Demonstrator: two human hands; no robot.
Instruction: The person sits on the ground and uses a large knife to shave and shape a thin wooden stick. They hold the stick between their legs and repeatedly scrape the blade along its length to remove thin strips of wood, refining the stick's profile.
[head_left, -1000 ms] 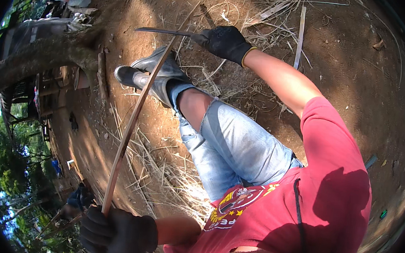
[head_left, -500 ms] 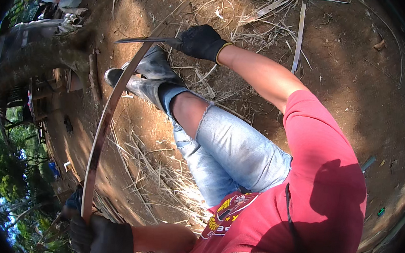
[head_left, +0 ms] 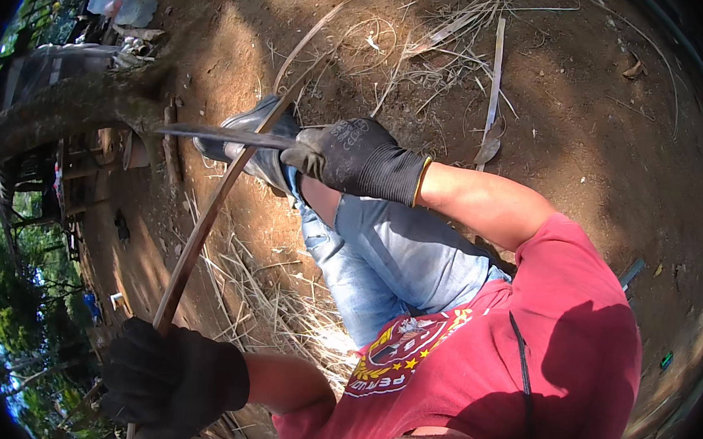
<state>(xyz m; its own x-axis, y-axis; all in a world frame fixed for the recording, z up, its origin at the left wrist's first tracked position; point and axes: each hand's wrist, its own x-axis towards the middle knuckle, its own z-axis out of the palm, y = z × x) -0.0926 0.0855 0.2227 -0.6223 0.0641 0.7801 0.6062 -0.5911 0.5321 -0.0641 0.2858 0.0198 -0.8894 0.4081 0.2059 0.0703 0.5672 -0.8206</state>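
A knife (head_left: 208,133) with a long dark blade is gripped in my right hand (head_left: 353,154), which wears a black glove. Its blade lies across a long brown strip of split cane or bamboo (head_left: 199,235), above my boots (head_left: 263,132). My left hand (head_left: 174,384), also in a dark glove, is closed around the near end of that strip. From there the strip rises in a slight bow past the blade to a far end above the ground. Beyond the blade a thin pale sliver (head_left: 304,44) curves beside it; whether it is attached I cannot tell.
Pale shavings (head_left: 278,297) are scattered on the dirt beside my legs, with more strips (head_left: 460,28) farther off. A flat pale strip (head_left: 495,81) lies right of them. A thick tree trunk (head_left: 69,103) and clear plastic containers (head_left: 123,6) stand at the left.
My right hand and the knife have moved nearer to me along the strip. The strip is less bowed, and my left hand sits slightly higher. The view has shifted a little.
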